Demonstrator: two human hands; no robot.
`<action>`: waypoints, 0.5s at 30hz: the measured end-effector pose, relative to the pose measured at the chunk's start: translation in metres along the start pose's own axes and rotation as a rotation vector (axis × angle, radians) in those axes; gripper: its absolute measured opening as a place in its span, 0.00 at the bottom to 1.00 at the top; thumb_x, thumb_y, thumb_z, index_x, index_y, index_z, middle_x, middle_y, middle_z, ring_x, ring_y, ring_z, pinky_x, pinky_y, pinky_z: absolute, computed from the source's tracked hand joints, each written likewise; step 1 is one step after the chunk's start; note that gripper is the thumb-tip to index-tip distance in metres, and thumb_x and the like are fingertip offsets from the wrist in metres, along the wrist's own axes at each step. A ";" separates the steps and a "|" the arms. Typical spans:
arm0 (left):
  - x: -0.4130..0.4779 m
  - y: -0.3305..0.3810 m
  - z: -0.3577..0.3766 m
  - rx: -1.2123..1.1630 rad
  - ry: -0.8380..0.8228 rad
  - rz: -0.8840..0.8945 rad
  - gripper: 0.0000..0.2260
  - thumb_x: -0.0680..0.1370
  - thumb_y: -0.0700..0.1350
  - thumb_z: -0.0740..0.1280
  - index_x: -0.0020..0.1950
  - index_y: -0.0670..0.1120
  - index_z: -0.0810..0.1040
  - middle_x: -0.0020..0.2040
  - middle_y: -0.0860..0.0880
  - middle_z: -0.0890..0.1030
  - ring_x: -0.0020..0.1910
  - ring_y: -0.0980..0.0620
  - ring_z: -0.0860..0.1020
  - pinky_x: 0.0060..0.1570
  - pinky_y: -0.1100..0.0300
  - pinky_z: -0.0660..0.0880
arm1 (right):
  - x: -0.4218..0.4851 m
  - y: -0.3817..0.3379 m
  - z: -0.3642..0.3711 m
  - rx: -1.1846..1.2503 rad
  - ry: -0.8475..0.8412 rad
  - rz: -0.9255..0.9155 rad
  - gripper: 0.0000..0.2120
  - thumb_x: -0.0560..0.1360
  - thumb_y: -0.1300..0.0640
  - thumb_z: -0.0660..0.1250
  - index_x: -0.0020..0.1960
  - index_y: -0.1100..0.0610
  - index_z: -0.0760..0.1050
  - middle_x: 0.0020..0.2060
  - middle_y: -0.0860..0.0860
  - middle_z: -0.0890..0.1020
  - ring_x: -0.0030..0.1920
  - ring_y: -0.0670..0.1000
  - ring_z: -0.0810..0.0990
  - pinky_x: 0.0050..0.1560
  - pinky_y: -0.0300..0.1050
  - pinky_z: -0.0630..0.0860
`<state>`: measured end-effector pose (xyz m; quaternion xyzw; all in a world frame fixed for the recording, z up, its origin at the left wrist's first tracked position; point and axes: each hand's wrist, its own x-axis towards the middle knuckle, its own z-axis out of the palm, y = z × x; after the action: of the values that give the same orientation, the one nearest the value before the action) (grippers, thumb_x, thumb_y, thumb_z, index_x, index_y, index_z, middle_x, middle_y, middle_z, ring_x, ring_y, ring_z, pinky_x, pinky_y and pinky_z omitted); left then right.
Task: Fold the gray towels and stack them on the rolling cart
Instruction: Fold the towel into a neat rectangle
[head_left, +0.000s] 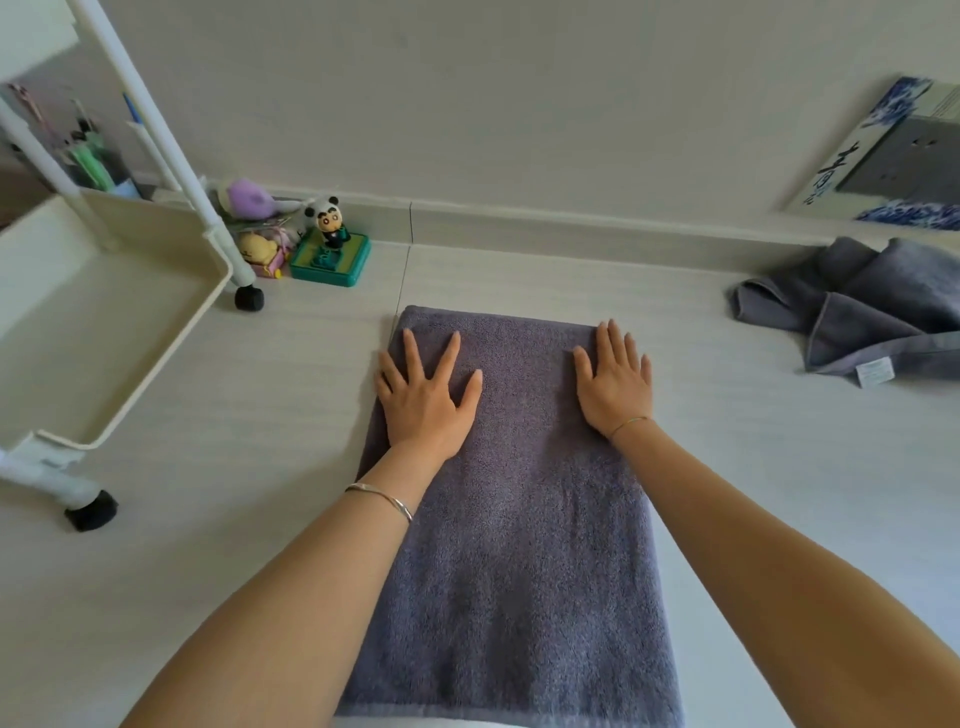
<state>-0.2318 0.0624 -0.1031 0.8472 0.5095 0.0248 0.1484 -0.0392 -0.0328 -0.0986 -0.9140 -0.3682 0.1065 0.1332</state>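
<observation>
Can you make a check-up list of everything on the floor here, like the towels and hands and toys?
Surface: pale floor, one seam line running to the wall.
Job's things: gray towel spread flat under both hands; crumpled towels at far right; cart at left, no towel seen on its tray.
Clutter: small toys by the wall, beside a cart wheel.
Hands: left hand and right hand lie flat on the gray towel, fingers straight.
Cables: nothing seen.
Surroundings: plain wall; blue-and-white board leaning at upper right.
</observation>
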 end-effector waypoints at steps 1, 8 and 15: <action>0.001 0.002 -0.002 0.001 -0.018 -0.014 0.27 0.79 0.65 0.47 0.76 0.62 0.44 0.78 0.43 0.40 0.75 0.35 0.42 0.72 0.41 0.41 | -0.004 0.000 -0.004 0.023 0.017 0.001 0.28 0.82 0.43 0.45 0.78 0.54 0.46 0.78 0.48 0.47 0.77 0.50 0.43 0.76 0.51 0.41; -0.058 0.011 0.001 -0.085 0.054 0.150 0.29 0.77 0.60 0.42 0.77 0.55 0.54 0.78 0.45 0.54 0.77 0.42 0.49 0.72 0.45 0.37 | -0.105 -0.014 -0.006 0.192 0.075 -0.137 0.27 0.81 0.44 0.48 0.77 0.53 0.53 0.77 0.47 0.51 0.77 0.47 0.46 0.75 0.44 0.40; -0.122 0.012 0.025 0.027 0.105 0.216 0.24 0.79 0.58 0.50 0.75 0.55 0.62 0.75 0.48 0.64 0.73 0.41 0.62 0.69 0.35 0.51 | -0.128 0.005 0.020 -0.012 0.098 -0.224 0.29 0.78 0.38 0.41 0.76 0.47 0.55 0.76 0.47 0.55 0.76 0.49 0.49 0.74 0.43 0.37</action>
<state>-0.2750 -0.0546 -0.1099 0.8966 0.4227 0.0782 0.1062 -0.1322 -0.1231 -0.1072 -0.8719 -0.4618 0.0440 0.1566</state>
